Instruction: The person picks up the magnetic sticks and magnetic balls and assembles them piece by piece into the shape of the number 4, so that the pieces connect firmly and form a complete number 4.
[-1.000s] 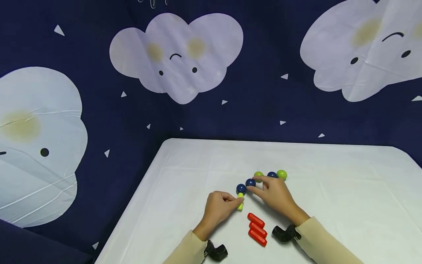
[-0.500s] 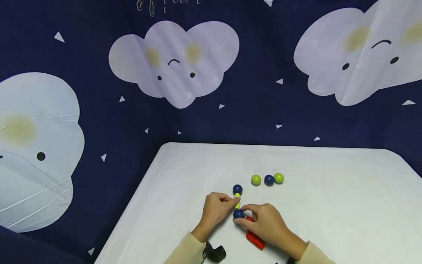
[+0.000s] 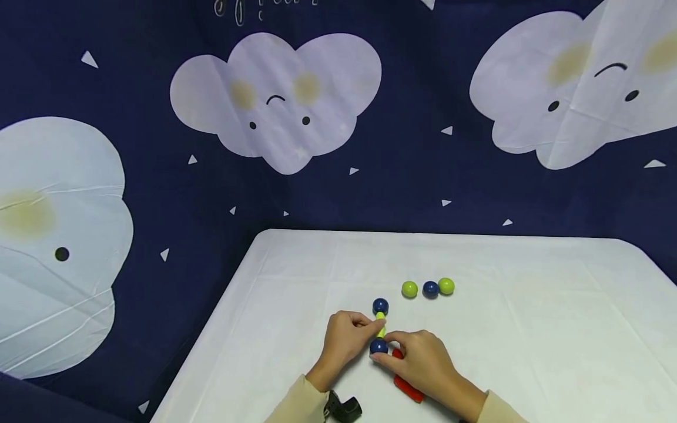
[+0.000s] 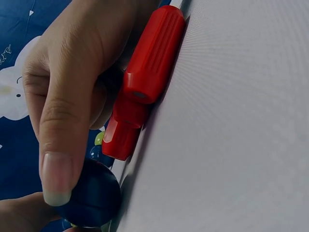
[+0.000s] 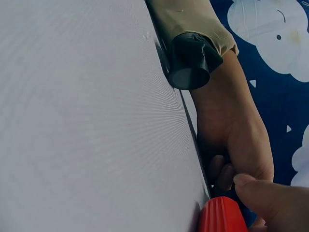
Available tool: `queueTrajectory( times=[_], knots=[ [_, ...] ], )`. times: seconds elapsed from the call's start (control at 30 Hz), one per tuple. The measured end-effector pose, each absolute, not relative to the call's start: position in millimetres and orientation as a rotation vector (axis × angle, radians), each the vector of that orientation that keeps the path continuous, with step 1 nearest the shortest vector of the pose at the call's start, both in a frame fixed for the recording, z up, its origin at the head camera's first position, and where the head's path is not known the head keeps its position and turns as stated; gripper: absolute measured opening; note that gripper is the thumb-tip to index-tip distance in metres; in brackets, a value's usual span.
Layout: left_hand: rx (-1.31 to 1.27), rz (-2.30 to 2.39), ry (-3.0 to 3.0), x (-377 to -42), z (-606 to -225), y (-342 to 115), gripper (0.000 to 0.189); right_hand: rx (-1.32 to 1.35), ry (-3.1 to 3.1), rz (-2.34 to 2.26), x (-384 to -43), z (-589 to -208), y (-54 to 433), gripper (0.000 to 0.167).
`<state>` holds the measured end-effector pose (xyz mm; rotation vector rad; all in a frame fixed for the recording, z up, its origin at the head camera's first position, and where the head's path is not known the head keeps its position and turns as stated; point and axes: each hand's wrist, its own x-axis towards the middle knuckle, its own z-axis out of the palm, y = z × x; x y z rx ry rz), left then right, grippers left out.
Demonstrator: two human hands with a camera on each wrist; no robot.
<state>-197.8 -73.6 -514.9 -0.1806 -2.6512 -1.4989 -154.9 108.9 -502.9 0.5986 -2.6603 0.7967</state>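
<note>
My left hand (image 3: pixel 346 338) pinches a short yellow-green rod (image 3: pixel 381 325) between thumb and fingers, close over the white table. A blue ball (image 3: pixel 380 306) sits at the rod's far end. Thumb and index finger of my right hand (image 3: pixel 423 361) grip a second blue ball (image 3: pixel 378 347) right at the rod's near end. In the left wrist view the right thumb presses on that blue ball (image 4: pixel 94 193). Several red rods (image 3: pixel 408 389) lie beneath and beside my right hand, partly hidden by it. The left wrist view shows the red rods (image 4: pixel 154 55) side by side.
Farther back on the white table (image 3: pixel 529 329) lie a green ball (image 3: pixel 409 289), a blue ball (image 3: pixel 431 289) and another green ball (image 3: pixel 446 286), the last two side by side. A black wrist mount (image 3: pixel 344 407) is at the left sleeve. Behind hangs a dark blue cloud-print curtain (image 3: pixel 412 194).
My right hand has brought a blue ball from beside the rod's far end to its near end, and now covers part of the red rods. My left hand keeps hold of the rod.
</note>
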Motion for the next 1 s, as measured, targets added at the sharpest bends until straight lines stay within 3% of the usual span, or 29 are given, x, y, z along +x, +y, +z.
queueTrajectory(
  times=[0.43,0.77,1.0],
  knots=[
    [-0.164,-1.501,-2.669,-195,-516,-74,0.030,0.587,-2.734,0.776,-153,-499,113,0.049],
    [-0.187,-1.501,-2.662,-198,-514,-71,0.031,0.495,-2.776,1.029,-174,-481,152,0.021],
    [-0.186,-1.506,-2.661,-197,-513,-72,0.030,0.610,-2.885,1.175,-161,-488,168,0.018]
  ],
)
